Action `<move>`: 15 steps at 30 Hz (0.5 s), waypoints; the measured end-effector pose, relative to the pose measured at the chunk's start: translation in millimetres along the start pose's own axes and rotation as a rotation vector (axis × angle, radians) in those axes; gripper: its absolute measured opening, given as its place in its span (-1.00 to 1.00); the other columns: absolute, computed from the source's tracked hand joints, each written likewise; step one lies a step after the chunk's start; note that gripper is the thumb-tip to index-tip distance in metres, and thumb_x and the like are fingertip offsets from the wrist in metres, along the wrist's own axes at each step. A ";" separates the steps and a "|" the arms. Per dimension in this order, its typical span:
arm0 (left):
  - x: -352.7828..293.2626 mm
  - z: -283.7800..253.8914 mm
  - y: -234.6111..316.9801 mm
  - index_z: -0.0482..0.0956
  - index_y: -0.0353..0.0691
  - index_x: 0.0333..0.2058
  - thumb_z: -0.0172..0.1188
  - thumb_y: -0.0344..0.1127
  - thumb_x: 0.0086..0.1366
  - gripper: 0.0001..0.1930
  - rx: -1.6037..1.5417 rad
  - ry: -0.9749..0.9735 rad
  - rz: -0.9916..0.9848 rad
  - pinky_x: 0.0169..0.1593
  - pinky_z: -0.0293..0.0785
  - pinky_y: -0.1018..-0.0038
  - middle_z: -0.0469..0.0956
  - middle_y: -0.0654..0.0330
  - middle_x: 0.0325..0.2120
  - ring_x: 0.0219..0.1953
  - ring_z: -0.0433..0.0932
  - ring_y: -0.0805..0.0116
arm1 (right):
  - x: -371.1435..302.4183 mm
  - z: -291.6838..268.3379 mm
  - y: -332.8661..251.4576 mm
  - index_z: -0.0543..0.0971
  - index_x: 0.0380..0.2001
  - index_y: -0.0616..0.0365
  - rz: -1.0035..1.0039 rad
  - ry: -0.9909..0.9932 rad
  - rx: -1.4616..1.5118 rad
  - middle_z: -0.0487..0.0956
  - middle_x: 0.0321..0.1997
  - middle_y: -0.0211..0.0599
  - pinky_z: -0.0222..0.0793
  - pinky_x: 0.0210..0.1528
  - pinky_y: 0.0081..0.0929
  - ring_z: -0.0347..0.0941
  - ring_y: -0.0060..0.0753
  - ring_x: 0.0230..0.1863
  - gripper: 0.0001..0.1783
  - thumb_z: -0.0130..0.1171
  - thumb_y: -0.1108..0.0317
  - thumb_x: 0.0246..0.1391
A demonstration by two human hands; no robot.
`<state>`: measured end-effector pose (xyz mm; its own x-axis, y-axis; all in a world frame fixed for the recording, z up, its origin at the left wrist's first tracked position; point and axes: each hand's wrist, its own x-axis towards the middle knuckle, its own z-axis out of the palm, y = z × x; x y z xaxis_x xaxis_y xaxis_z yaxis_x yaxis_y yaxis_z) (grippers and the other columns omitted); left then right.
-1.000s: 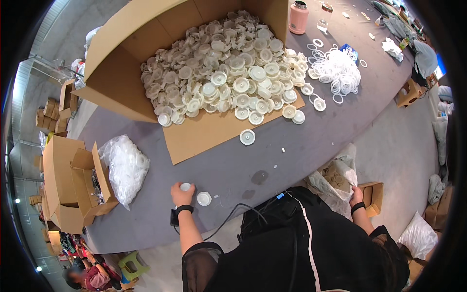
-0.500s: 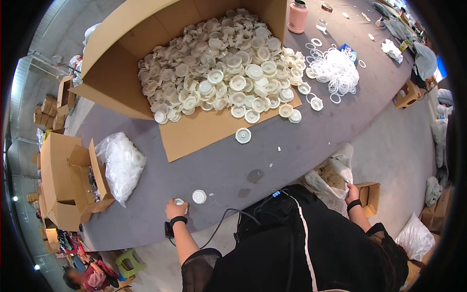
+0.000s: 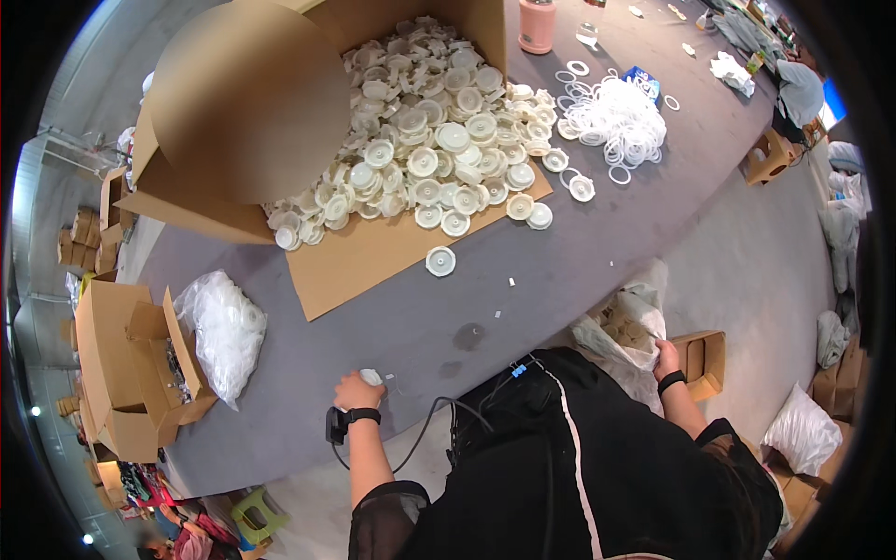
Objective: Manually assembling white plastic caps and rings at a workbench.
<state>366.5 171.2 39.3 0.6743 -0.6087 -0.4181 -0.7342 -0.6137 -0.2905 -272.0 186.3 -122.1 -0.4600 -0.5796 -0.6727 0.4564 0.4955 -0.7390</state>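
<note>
Left grip (image 3: 358,390) moved rightward over tabletop (image 3: 401,289). Half second ago: one white cap in fingers, second lying apart to right. Now I make out one white cap (image 3: 371,377) only, right at fingertips, gap closed; other lost from sight, can't tell where. My view swung, scene slid left in frame. Round blur now hides left part of large box (image 3: 485,47).

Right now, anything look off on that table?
Yes, minor: a few white caps lie off the cardboard flap, one alone toward the person, apart from the main heap. Dark stains also mark the grey tabletop. A round blur hides part of the big carton, so can't judge there.
</note>
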 end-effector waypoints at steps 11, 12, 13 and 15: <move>22.0 26.0 -34.1 0.41 -0.28 -0.15 0.29 -0.14 -0.23 -0.40 -0.580 0.125 0.245 -0.20 0.39 0.40 0.49 0.07 -0.31 -0.25 0.46 0.19 | -39.9 9.0 -17.7 0.44 -0.37 0.27 -0.033 -0.052 0.068 0.48 -0.36 -0.27 0.27 -0.19 -0.50 0.38 -0.40 -0.30 -0.80 -0.05 0.44 -0.13; 32.5 30.5 -27.5 0.39 -0.36 -0.15 0.29 -0.18 -0.19 -0.40 -0.899 0.145 0.289 -0.22 0.39 0.44 0.49 0.05 -0.33 -0.28 0.47 0.25 | -49.1 17.5 -28.0 0.44 -0.40 0.25 -0.055 -0.051 0.048 0.49 -0.37 -0.28 0.28 -0.19 -0.49 0.39 -0.40 -0.31 -0.82 -0.05 0.44 -0.13; 16.5 -4.0 5.0 0.33 -0.48 -0.12 0.27 -0.32 -0.11 -0.44 -1.088 0.004 0.296 -0.27 0.39 0.52 0.47 0.04 -0.32 -0.32 0.46 0.38 | -46.2 8.8 -24.6 0.44 -0.38 0.25 -0.080 -0.035 0.037 0.48 -0.37 -0.32 0.26 -0.19 -0.52 0.38 -0.44 -0.31 -0.80 -0.04 0.44 -0.14; 4.5 -29.1 41.1 0.29 -0.45 -0.07 0.19 -0.49 -0.05 -0.49 -1.368 -0.147 0.400 -0.26 0.40 0.52 0.45 0.09 -0.29 -0.32 0.45 0.41 | -26.6 -3.1 -5.9 0.45 -0.38 0.22 -0.128 -0.006 -0.014 0.48 -0.40 -0.37 0.24 -0.20 -0.56 0.37 -0.50 -0.32 -0.79 -0.02 0.44 -0.18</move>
<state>341.7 128.7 50.5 0.3677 -0.8485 -0.3805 -0.1594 -0.4606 0.8731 -264.9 200.7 -99.9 -0.5089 -0.6428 -0.5725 0.3837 0.4259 -0.8193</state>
